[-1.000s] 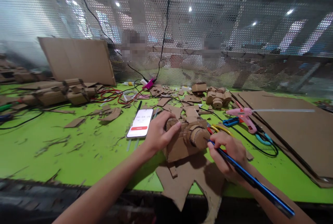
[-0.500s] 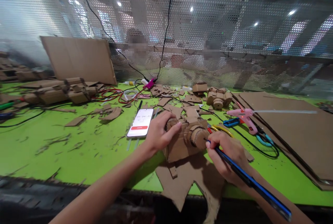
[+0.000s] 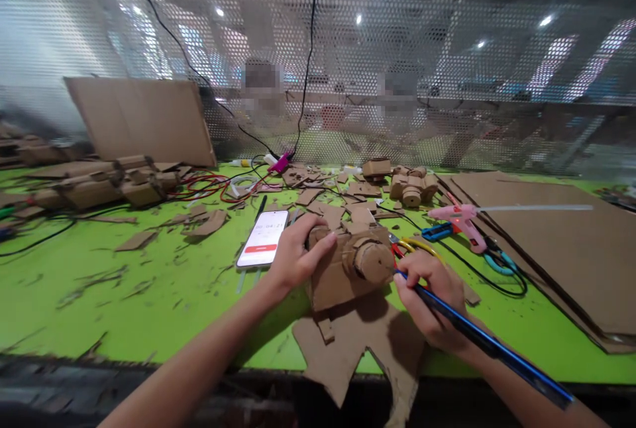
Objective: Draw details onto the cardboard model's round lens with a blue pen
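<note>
The left hand point(image 3: 293, 257) grips the left end of a cardboard model point(image 3: 348, 267) standing on the near middle of the green desk point(image 3: 124, 295), partly on a flat cardboard offcut point(image 3: 358, 342). The right hand point(image 3: 432, 299) is closed around a blue rod point(image 3: 487, 345), its tip touching the model's round front. Just left lies a phone point(image 3: 262, 238); far right a pink glue gun point(image 3: 460, 218) rests by yellow-handled scissors point(image 3: 417, 246).

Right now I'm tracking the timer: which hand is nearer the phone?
Left. The left hand grips the cardboard model right beside the phone; the right hand, holding a blue tool, is beyond the model.
</note>
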A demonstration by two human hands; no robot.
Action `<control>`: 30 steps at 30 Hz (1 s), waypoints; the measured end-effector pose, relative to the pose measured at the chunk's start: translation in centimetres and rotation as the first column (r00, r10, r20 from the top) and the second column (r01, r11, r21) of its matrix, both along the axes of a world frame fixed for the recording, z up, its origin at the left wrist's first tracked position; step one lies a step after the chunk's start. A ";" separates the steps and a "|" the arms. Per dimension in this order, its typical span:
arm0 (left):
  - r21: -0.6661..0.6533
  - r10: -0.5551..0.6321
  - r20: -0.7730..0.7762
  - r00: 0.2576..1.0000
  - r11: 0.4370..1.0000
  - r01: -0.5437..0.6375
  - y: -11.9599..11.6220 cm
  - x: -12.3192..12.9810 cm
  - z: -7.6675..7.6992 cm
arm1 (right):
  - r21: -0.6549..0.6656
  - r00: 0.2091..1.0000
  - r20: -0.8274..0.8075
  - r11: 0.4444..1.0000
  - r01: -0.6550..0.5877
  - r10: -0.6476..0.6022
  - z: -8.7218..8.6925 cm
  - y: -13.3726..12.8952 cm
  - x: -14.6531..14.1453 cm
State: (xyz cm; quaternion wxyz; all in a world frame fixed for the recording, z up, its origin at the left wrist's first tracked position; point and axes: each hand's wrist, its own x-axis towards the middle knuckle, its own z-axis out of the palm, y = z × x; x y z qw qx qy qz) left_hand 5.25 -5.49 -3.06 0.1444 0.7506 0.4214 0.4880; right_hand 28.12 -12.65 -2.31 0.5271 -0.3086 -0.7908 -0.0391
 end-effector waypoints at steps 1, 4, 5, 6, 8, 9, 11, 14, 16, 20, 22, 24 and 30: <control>0.008 -0.003 -0.001 1.000 1.000 0.003 0.0 0.0 0.0 | 0.011 1.000 0.018 1.000 -0.001 0.001 0.1 0.0 -0.1; 0.034 -0.014 -0.001 1.000 0.999 0.014 -0.2 0.1 0.0 | 0.014 0.999 0.041 1.000 0.010 -0.011 0.2 0.1 -0.3; 0.038 -0.017 0.000 1.000 0.999 0.017 -0.2 0.1 0.0 | 0.009 0.999 0.041 1.000 0.015 -0.015 0.2 0.1 -0.3; 0.040 -0.021 0.001 1.000 0.999 0.021 -0.2 0.1 0.0 | 0.002 0.999 0.043 1.000 0.016 -0.016 0.2 0.1 -0.4; 0.038 -0.025 0.001 1.000 0.999 0.025 -0.3 0.1 0.0 | -0.001 0.999 0.044 1.000 0.014 -0.014 0.2 0.1 -0.4; 0.036 -0.026 0.000 1.000 0.999 0.026 -0.3 0.2 0.0 | 0.000 0.999 0.044 1.000 0.016 -0.016 0.2 0.1 -0.4; 0.033 -0.024 -0.001 1.000 0.999 0.024 -0.3 0.2 0.0 | 0.007 0.998 0.052 0.999 0.034 -0.034 0.2 0.2 -0.4; 0.032 -0.020 -0.006 1.000 0.999 0.020 -0.4 0.2 0.1 | 0.090 0.991 0.126 0.996 0.026 -0.038 0.1 0.3 -0.4; 0.033 -0.022 -0.013 1.000 0.999 0.022 -0.5 0.2 0.1 | 0.153 0.981 0.193 0.988 -0.011 -0.019 -0.1 0.5 -0.4; 0.041 -0.017 -0.014 1.000 0.999 0.018 -0.5 0.2 0.1 | 0.173 0.968 0.250 0.984 -0.044 0.000 -0.6 0.5 -0.4; 0.045 -0.019 -0.014 1.000 0.999 0.019 -0.6 0.2 0.1 | 0.171 0.968 0.249 0.985 -0.036 -0.008 -0.6 0.5 -0.6; 0.053 -0.025 -0.017 1.000 0.998 0.026 -0.6 0.2 0.1 | 0.160 0.976 0.219 0.987 -0.025 -0.011 -0.6 0.4 -0.7; 0.068 -0.025 -0.021 0.999 0.997 0.026 -0.5 0.1 0.0 | 0.146 0.988 0.152 0.989 -0.026 0.004 -0.6 0.6 -0.8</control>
